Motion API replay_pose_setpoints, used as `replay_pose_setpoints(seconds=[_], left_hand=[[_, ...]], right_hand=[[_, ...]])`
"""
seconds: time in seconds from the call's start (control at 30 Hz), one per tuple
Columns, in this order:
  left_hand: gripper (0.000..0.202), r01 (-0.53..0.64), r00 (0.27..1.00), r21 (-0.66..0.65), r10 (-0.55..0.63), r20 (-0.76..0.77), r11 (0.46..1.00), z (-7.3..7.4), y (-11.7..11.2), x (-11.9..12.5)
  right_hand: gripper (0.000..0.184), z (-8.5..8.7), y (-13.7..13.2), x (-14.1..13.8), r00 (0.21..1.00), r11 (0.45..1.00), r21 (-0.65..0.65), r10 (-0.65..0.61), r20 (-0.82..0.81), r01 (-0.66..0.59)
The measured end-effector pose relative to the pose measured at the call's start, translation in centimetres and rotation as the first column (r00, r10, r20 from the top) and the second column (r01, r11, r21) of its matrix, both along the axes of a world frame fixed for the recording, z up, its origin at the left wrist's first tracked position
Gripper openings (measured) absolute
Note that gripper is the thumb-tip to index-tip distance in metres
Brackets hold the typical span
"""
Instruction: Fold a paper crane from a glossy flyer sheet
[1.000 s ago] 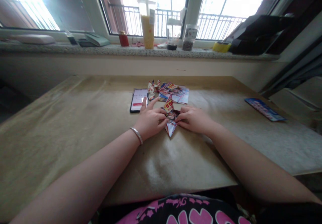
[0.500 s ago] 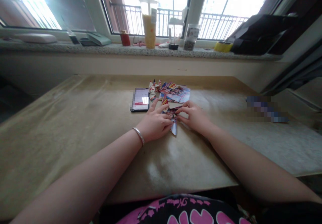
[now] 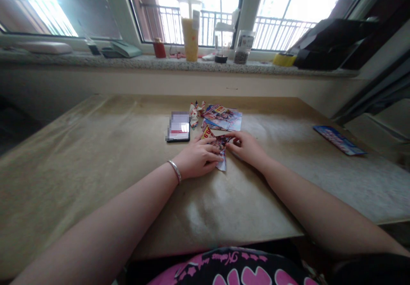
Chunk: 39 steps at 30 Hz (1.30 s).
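A piece of folded printed paper (image 3: 221, 142), with a yellow-and-red corner and a pale tip pointing toward me, lies on the table under both hands. My left hand (image 3: 199, 157) rests on its left side, fingers stretched out flat across it. With thumb and fingers closed, my right hand (image 3: 246, 147) pinches the paper's right edge. Just beyond sits a stack of colourful printed sheets (image 3: 232, 120), with a small folded paper piece (image 3: 194, 112) at its left. Part of the folded paper is hidden by my fingers.
A phone (image 3: 180, 127) with a lit screen lies left of the paper. Far right is a blue printed strip (image 3: 338, 140) on the table (image 3: 121, 157). Along the windowsill (image 3: 128, 64) stand a tall yellow drink cup (image 3: 191, 39), jars and a black bag (image 3: 326, 45).
The paper's yellow-and-red corner now shows more, tilted to the left. My left hand has shifted slightly left, and my right hand has moved a little rightward along the paper's edge.
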<state>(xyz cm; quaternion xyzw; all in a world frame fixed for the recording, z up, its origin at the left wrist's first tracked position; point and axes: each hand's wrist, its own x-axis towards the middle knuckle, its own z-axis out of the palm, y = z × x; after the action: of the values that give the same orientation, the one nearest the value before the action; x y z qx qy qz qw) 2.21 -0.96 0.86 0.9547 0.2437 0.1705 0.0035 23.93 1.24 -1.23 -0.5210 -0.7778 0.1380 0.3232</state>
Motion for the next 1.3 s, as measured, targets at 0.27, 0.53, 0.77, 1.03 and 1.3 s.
replay_pose_setpoints(seconds=[0.27, 0.53, 0.77, 1.03, 1.3], left_hand=[[0.025, 0.004, 1.000, -0.035, -0.004, 0.003, 0.999, 0.1, 0.0, 0.2], [0.029, -0.044, 0.998, -0.067, 0.041, -0.044, 0.997, -0.2, -0.2, 0.3], [0.036, -0.077, 0.993, -0.068, 0.070, -0.095, 0.995, -0.3, -0.6, 0.6], [0.036, -0.061, 0.993, -0.045, 0.056, -0.107, 0.997, 0.0, -0.8, 0.8], [0.039, -0.068, 0.993, -0.074, 0.060, -0.099, 0.995, -0.1, -0.9, 0.8]], right_hand=[[0.016, -0.3, 0.8, -0.5, 0.991, 0.999, -0.041, -0.010, -0.135, 0.005], [0.008, 0.0, 0.7, 0.1, 0.993, 0.995, -0.092, 0.030, -0.119, -0.041], [0.005, -0.4, 1.2, 0.7, 0.984, 0.980, -0.138, 0.127, -0.122, -0.143], [0.005, -0.5, 1.1, 0.1, 0.975, 0.984, -0.085, 0.141, -0.171, -0.158], [0.004, -0.3, 0.9, 0.1, 0.982, 0.986, -0.100, 0.119, -0.143, -0.134]])
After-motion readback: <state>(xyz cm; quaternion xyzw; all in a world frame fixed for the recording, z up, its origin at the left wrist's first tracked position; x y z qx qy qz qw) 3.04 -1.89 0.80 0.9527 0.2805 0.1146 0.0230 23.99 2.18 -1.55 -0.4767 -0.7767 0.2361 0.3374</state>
